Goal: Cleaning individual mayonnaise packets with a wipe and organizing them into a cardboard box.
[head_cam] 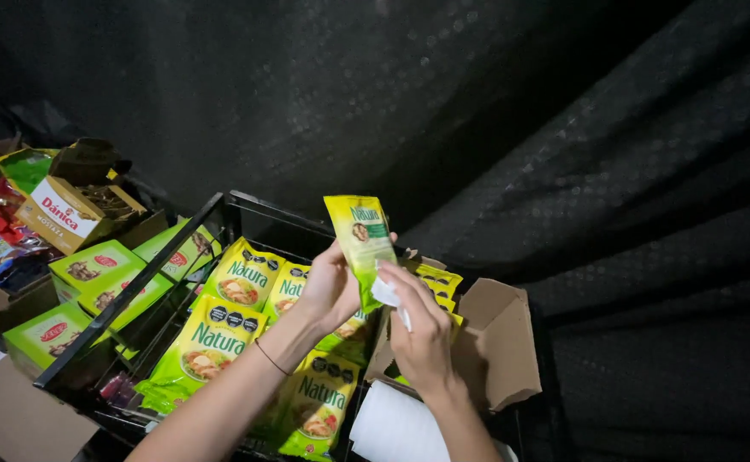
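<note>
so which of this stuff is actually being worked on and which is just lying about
In hand:
- left hand holding up a yellow-green sachet
- right hand pressing a white cloth against it

Lying about:
- matching sachets in the black rack
- open cardboard box
- white paper roll
- green boxes at left

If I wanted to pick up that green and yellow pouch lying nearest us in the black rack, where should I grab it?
Probably pinch the top edge of the front pouch, coming from above. It lies flat and tilted, overlapped by other pouches at its sides, so only that upper seam looks free.
</note>
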